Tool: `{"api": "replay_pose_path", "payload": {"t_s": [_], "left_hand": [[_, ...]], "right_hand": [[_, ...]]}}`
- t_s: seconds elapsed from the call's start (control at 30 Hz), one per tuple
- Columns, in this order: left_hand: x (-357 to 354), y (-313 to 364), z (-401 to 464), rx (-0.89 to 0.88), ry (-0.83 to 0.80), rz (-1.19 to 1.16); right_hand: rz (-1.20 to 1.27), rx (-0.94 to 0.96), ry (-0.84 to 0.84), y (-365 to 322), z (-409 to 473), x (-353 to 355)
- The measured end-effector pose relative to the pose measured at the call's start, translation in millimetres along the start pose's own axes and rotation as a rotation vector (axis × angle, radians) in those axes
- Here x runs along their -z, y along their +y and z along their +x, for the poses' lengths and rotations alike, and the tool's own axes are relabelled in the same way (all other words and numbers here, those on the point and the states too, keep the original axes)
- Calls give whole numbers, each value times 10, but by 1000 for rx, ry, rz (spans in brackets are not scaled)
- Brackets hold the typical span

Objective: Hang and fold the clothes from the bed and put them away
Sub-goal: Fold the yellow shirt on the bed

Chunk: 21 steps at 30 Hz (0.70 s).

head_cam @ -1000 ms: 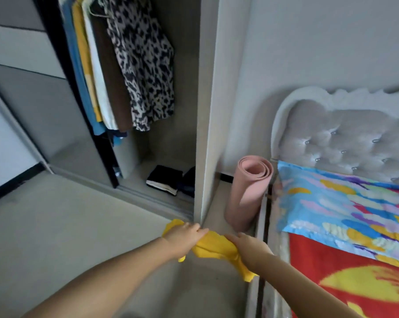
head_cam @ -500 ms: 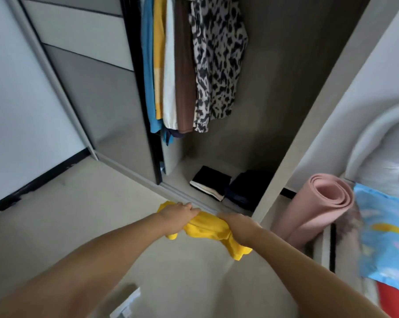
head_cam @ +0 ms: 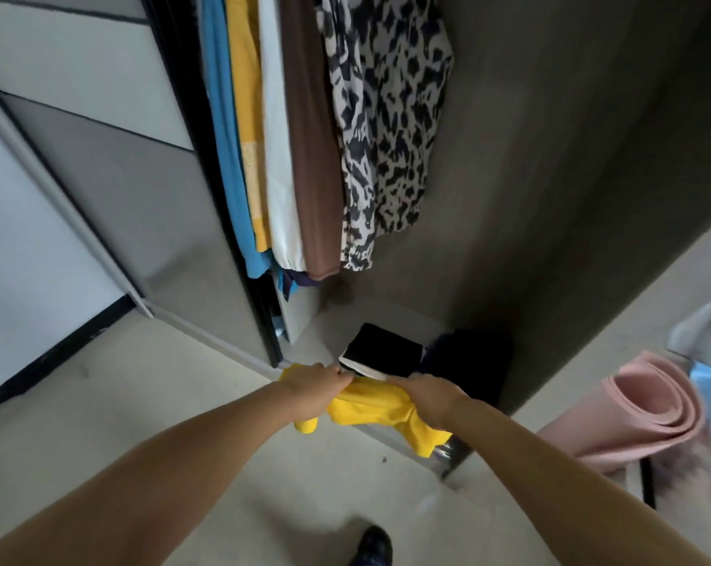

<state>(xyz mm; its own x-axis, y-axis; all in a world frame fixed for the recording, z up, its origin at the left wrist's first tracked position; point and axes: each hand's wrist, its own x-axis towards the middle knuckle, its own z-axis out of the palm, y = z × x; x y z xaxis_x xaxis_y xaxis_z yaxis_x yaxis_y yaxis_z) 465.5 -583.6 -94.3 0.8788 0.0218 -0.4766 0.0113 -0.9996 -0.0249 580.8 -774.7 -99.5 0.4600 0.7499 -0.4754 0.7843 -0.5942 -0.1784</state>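
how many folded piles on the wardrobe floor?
2. A black pile with a white edge lies just beyond the hands; a dark pile sits to its right, against the wardrobe's side wall. The hands and yellow garment may hide more.

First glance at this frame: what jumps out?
The bright yellow garment, bunched at centre and gripped by the left hand and right hand in front of the open wardrobe. Above hangs an animal-print top beside plain clothes; a rolled pink mat stands at right.
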Motion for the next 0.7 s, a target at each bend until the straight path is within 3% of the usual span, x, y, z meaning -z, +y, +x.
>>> {"api": "replay_pose_path", "payload": {"t_s": [0.33,0.53,0.7], "left_hand": [[293,-677,1322,-95,-73,39],[118,-1106,2356,-184,-73,153],[-432,-1265,3542,-215,-69,210]], "right_hand": [[52,-71,-86,587,1217,355],[123,-192,-116,925,2120,114],[125,-255,-142,1497,3120,-367]]}}
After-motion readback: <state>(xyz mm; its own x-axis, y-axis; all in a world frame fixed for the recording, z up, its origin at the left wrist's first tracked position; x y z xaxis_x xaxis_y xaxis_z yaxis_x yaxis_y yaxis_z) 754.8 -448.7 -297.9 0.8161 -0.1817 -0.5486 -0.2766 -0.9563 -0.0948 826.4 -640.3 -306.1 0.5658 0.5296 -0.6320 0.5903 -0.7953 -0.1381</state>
